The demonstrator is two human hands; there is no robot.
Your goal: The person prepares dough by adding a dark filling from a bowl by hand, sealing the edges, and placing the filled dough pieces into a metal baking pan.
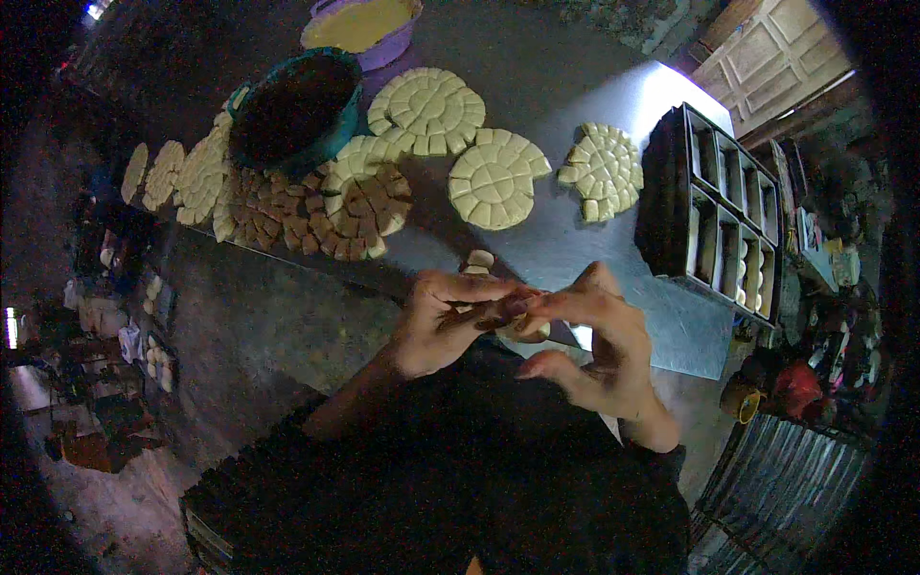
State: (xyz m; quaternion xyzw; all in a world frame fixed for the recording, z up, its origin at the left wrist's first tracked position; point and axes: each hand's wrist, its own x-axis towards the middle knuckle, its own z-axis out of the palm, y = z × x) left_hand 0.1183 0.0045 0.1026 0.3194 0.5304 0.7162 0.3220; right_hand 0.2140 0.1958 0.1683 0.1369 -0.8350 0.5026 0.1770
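My left hand [436, 331] pinches a small piece of dough with dark brown filling [513, 309]. My right hand [599, 355] has its index finger against that piece, with thumb held apart below. Pale dough pieces [479, 260] lie just beyond and partly under my fingers on the metal table [680, 326]. Farther back are rounds of dough cut into segments [494, 182], another cut round [599, 168] at the right, and many brown-coated pieces [268, 216] at the left. A teal tub [297, 105] of dark contents stands behind those.
A purple tub [379, 43] of yellow mixture stands at the back. Black metal tins [719, 211], some holding dough, sit on the table's right end. Beyond are a wooden door [767, 57], a red object [795, 388] and corrugated sheets [738, 479]. Clutter fills the left side.
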